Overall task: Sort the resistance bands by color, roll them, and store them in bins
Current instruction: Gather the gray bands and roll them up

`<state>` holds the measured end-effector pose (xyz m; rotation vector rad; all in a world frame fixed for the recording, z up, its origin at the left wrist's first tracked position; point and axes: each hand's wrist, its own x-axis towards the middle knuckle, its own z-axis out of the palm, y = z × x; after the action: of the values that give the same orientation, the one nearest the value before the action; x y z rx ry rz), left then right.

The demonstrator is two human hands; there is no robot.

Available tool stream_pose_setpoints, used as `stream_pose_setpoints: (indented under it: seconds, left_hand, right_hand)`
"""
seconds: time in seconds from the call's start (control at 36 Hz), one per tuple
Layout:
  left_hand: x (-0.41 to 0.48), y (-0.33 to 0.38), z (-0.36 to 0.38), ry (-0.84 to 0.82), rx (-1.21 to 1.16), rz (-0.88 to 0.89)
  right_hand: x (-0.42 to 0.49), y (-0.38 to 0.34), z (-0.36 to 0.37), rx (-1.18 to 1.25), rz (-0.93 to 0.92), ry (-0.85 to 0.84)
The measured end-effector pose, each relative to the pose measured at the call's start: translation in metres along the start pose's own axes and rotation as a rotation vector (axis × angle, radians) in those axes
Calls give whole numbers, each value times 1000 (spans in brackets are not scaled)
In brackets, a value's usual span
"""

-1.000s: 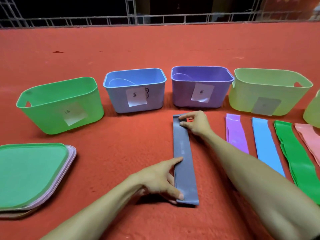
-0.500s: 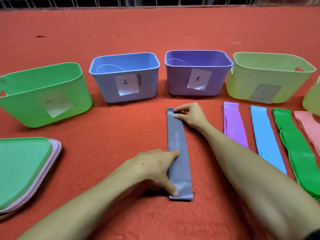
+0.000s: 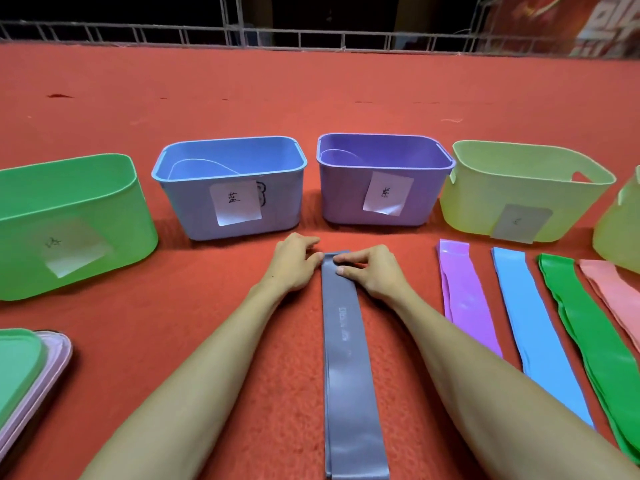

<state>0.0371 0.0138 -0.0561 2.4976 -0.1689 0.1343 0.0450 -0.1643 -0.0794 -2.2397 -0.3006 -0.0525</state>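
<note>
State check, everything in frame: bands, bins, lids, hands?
grey band, flat, unrolled, far end held by both hands
left hand, pinches its far left corner
right hand, pinches its far end
purple band, flat, unrolled
blue band, flat, unrolled
green bands, flat stack, unrolled
pink bands, flat stack, unrolled
green bin, upright, lidless
blue bin, upright, lidless
purple bin, upright, lidless
yellow-green bin, upright, lidless
lids, stacked, off the bins

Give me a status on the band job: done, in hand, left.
Done: bands lie sorted by colour, purple band, blue band, green bands and pink bands side by side. In hand: left hand and right hand pinch the far end of the grey band, which lies flat. Left: rolling every band and binning them.
</note>
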Motion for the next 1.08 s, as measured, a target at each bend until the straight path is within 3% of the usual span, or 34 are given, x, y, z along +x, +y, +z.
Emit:
stream_pose_setpoints:
  seconds: [0.25,0.47,0.58,0.67,0.83,1.0,1.08]
  left_hand:
    - [9,-12,9,-35,-4,112]
    - [8,-15,21,139,-160,72]
    - [7,-13,22,172,-148,100]
    - [7,-12,22,191,-118,143]
    - [4,-12,20,252,-121,229]
    - [2,-11,20,258,-211,267]
    - [2,-11,19,247,-241,257]
  right_hand:
    - [2,6,3,-4,-19,9]
    - [1,7,5,46,-2,60]
    - [0,-1,-1,223,32,131]
    - [7,-13,-13,341,28,56]
    - [24,-29,-25,-73,16,-97]
    - [20,-28,-26,167,134,-153]
    - [18,-26,-29,120,97,-138]
